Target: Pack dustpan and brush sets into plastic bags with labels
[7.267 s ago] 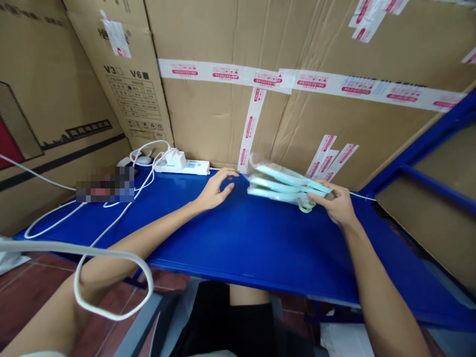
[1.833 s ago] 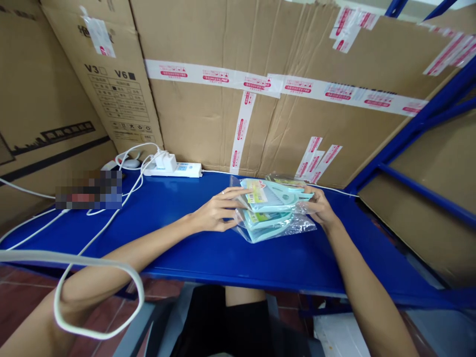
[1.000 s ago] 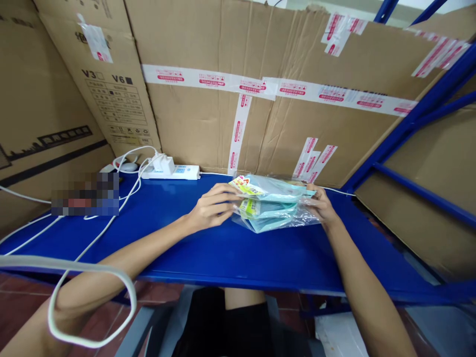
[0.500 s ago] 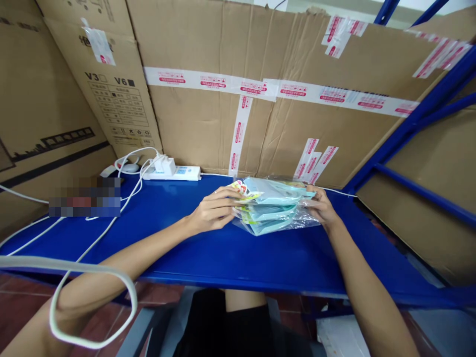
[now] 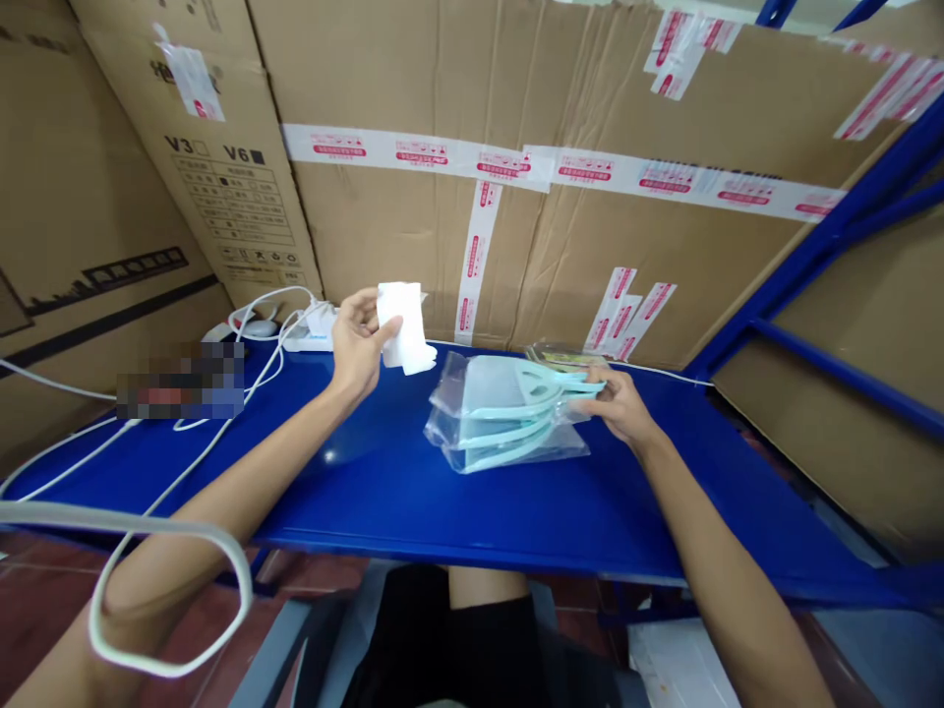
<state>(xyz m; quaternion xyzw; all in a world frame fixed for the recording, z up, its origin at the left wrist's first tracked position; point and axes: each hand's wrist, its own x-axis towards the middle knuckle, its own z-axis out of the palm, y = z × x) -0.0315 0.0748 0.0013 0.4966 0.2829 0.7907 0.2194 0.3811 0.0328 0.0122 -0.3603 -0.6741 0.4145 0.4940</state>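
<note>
My left hand (image 5: 357, 346) is raised over the back of the table, its thumb and fingers closed on white paper cards (image 5: 402, 329) with their blank side facing me. At the right, my right hand (image 5: 618, 403) grips the narrow handle ends of several light-blue plastic pieces (image 5: 505, 405), stacked and shaped like small dustpans. Clear plastic bags (image 5: 446, 403) wrap loosely around them, spreading out at the wide left ends. The stack is just above or on the table; I cannot tell which. Part of the handles is hidden by my right fingers.
A clear package with a printed card (image 5: 567, 356) lies behind the stack on the blue table (image 5: 442, 511). A white power strip (image 5: 299, 341) and cables stand at the back left, beside a blurred-out patch. Cardboard walls (image 5: 383, 236) enclose the back; a white cable loop (image 5: 243, 590) hangs in front.
My left hand has moved left and up, away from the bagged pieces, taking the printed cards with it. The pieces stay in my right hand, their blue surfaces now uncovered.
</note>
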